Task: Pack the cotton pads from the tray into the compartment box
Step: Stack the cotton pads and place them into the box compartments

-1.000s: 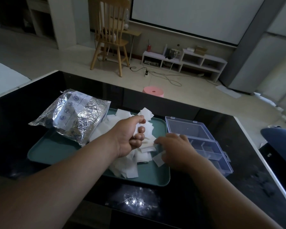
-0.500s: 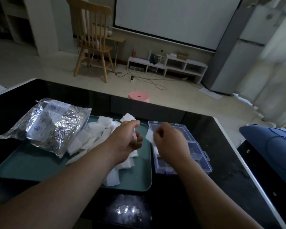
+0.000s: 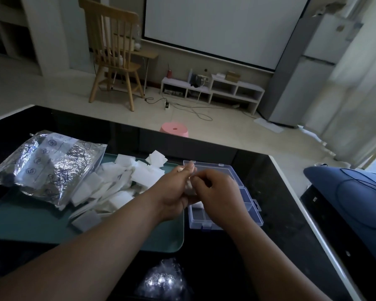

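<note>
Both hands are up in the middle of the frame, right over the seam between tray and box. The left hand [image 3: 172, 193] has its fingers curled round a small wad of white cotton pads [image 3: 189, 189], and the right hand [image 3: 218, 190] is bent in with fingertips and thumb pinching at that same wad. How many pads are in there, can't tell, it's a bit blurry.

The rest of the pads, thin soft-looking white squares [image 3: 122, 183], are heaped loose on the flat teal plastic tray [image 3: 30, 222] at centre left. They lie every which way, some flat, some on edge, and a couple hang over the far rim. A crinkly silver foil bag with a clear printed panel [image 3: 46, 164] lies across the left end of the tray, partly on the heap.

Just right of the tray is the clear bluish plastic compartment box [image 3: 204, 224], with its lid swung open toward the top of the frame. Something white shows in one compartment just below the hands; the others I can see look bare.

It's all on a glossy black table [image 3: 280, 213]. Beyond it, on the floor, are a pink round stool [image 3: 174, 129] and, at upper left, a wooden spindle-back chair [image 3: 113, 57].
</note>
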